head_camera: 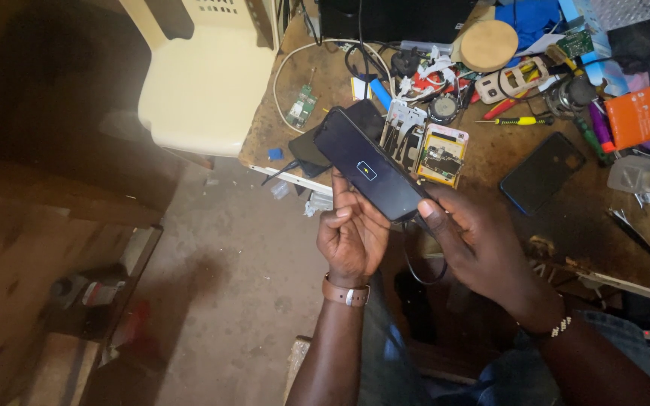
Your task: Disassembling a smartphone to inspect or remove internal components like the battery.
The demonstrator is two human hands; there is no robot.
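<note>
Above the floor, just off the near-left corner of the workbench, a dark smartphone is held in the air, tilted, glass side up, with a small battery symbol lit on its screen. It rests on nothing but the hands.

Left hand: under the phone's lower half, fingers curled up against the back and left edge, supporting it. A brown strap with a metal buckle is on the wrist.
Right hand: closed at the phone's bottom end, thumb and forefinger pinched where a thin black cable leaves the phone and loops down between the wrists. Whether the fingers grip the plug or the phone body cannot be told.

Handling judgement: light, stiff slab; the glass face looks smooth and probably slippery, and fragile if dropped on the concrete floor below. Best held by the long side edges with support under the back, not by the cable end; the plug joint looks like the weak point.

Nearby on the bench: an opened phone showing its circuit board just behind the held one, a second dark phone lying flat to the right, a yellow-handled screwdriver, a round wooden disc toward the far edge. A cream plastic chair stands left of the bench.
</note>
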